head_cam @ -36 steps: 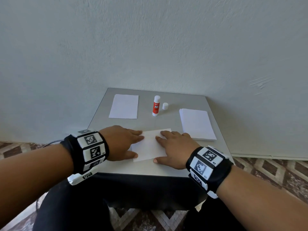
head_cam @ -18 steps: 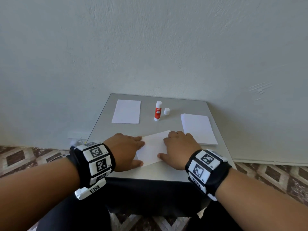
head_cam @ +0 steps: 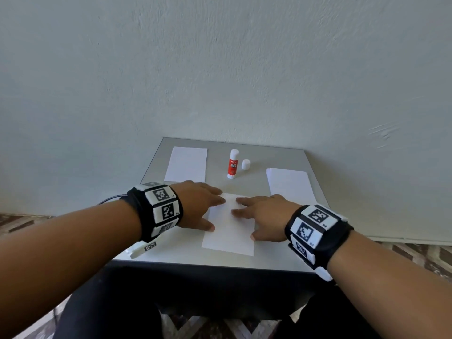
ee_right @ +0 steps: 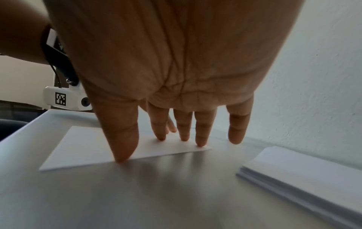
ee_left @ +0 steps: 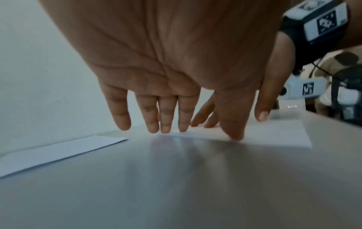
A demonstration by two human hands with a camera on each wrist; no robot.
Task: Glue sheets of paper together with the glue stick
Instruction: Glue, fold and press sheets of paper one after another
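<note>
A white sheet of paper [head_cam: 228, 234] lies flat near the table's front edge. My left hand [head_cam: 199, 204] rests on its left edge with straight fingers [ee_left: 165, 117] and thumb touching it. My right hand [head_cam: 263, 216] presses flat on its right half, fingertips [ee_right: 184, 133] and thumb down on the sheet [ee_right: 86, 148]. An uncapped red-and-white glue stick [head_cam: 232, 164] stands upright at the back middle, its white cap [head_cam: 245, 164] beside it on the right. The sheet also shows under my left thumb in the left wrist view [ee_left: 274, 136].
A single white sheet [head_cam: 187, 164] lies at the back left of the small grey table [head_cam: 276, 253]. A stack of white sheets [head_cam: 289, 185] sits at the right, seen close in the right wrist view [ee_right: 305, 175]. A wall rises right behind the table.
The sheet under my hands has turned from lying crosswise and tilted to lying lengthwise toward me. Both hands moved slightly forward with it.
</note>
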